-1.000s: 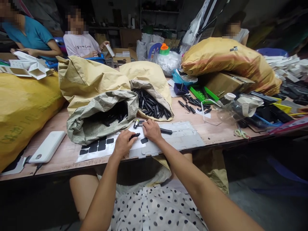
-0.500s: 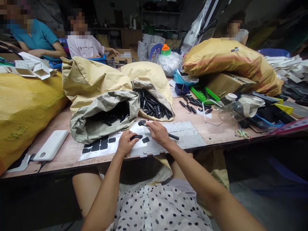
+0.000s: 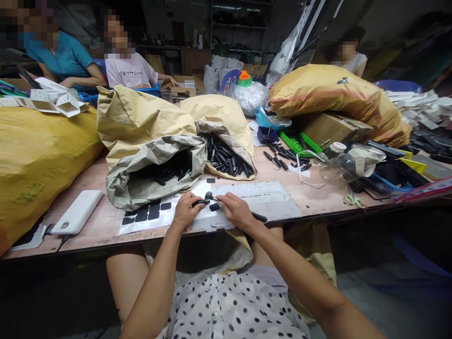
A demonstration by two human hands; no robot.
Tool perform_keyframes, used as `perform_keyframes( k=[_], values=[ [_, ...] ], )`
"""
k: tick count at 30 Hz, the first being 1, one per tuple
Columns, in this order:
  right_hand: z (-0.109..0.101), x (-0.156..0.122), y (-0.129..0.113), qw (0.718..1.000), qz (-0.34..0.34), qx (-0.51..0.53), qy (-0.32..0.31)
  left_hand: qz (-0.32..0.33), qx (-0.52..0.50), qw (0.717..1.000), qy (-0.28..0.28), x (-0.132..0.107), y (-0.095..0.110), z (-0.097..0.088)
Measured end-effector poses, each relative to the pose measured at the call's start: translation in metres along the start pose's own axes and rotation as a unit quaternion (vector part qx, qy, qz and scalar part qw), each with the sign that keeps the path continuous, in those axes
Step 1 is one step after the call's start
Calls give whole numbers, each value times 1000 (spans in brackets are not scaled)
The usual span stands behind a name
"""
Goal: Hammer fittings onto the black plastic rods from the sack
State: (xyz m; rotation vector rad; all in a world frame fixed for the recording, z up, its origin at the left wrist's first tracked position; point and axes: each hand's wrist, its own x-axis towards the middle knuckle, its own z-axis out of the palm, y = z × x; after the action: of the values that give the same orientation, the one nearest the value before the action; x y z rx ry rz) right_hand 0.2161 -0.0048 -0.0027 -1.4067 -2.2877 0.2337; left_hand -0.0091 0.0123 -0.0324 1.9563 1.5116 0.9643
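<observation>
My left hand (image 3: 184, 209) is closed around a small black cylindrical part (image 3: 200, 202) that points right, low over the work surface. In my right hand (image 3: 235, 208) is a small hammer (image 3: 259, 217) with a dark rounded head, a thin metal shaft and a black grip. Its head (image 3: 209, 195) is right at the tip of the black part; whether they touch I cannot tell. Beneath my hands lie a white sheet with black rounded patches (image 3: 142, 214) and a grey flat board (image 3: 261, 200). One loose black patch (image 3: 214, 207) lies just under the hammer shaft.
Two open sacks (image 3: 155, 174) with black parts stand behind my hands. A white power bank (image 3: 76, 213) lies at left, beside a full yellow sack (image 3: 38, 160). Scissors (image 3: 354, 200), a clear jug (image 3: 348, 165) and a green tray (image 3: 300, 142) are at right. Several co-workers sit opposite.
The hammer head has come down and nearer to me, from over the sheet's back edge to the tip of the black part. My left hand keeps its hold. The view has shifted slightly.
</observation>
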Motion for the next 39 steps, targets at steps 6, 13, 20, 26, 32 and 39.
perform_keyframes(
  k=[6, 13, 20, 26, 32, 39],
  values=[
    [3, 3, -6, 997, -44, 38, 41, -9, -15, 1000, -13, 2, 2, -2],
    [11, 11, -7, 997, -43, 50, 30, -22, -16, 999, -21, 2, 2, -2],
    [16, 51, 18, 999, -1, 12, 48, -40, -20, 999, -18, 1, 6, -2],
    [33, 63, 30, 997, 2, -75, 25, -46, -10, 999, -22, -1, 10, -4],
    [38, 61, 26, 993, 4, -110, 29, -12, 5, 999, -37, 0, 8, -5],
    [36, 63, 21, 992, 20, -120, 21, -69, -195, 977, -57, -26, 39, -23]
  ],
)
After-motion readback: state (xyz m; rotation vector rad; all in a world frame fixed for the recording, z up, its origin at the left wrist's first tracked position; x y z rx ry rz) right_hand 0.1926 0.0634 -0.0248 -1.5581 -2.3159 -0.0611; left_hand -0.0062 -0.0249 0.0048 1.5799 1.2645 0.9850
